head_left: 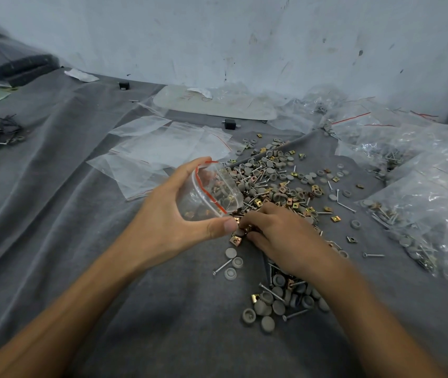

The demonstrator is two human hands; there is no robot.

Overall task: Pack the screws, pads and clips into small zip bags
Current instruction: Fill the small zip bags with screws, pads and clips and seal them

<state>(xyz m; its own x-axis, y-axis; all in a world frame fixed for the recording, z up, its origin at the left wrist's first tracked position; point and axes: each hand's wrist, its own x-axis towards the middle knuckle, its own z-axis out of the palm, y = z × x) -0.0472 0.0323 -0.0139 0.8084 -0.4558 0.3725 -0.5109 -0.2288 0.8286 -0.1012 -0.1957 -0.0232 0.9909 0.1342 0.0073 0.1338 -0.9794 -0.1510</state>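
Grey cloth covers the surface (pixel 81 227), which ends at a scuffed pale wall (pixel 217 36).

**Hand state.** The left hand (pixel 168 214) has its fingers (pixel 190 167) and thumb curved round the mouth of a small zip bag (pixel 217 192). They are clamped on the rim, so the red zip strip is spread in an arc from forefinger to thumb. The right hand (pixel 283 236) has its fingers (pixel 255 215) drawn together and curled down just below the bag. They pinch brass clips (pixel 236 239) at the near edge of the pile (pixel 272 181). The fingertips are hidden, so the number of parts held cannot be told.

**Step in hand (judged).** A pinch of parts is being loaded into the bag.
- Keep the mouth spread wide and close to the picking hand.
- Release the parts past the zip strip, not on it, so the seal stays clean.
- Feed any screws (pixel 347 207) head first, to spare the film.

**Orientation.** The bag is held off the cloth, between the two hands. Its long axis runs roughly left to right. The mouth is at the hand end, apparently facing the person. The closed end points right and away over the pile and holds some parts.

**Surroundings.** Grey pads (pixel 268 323) lie mixed through the pile. Empty bags (pixel 163 148) lie beyond the left hand. Filled bags (pixel 422 200) are heaped at the right.
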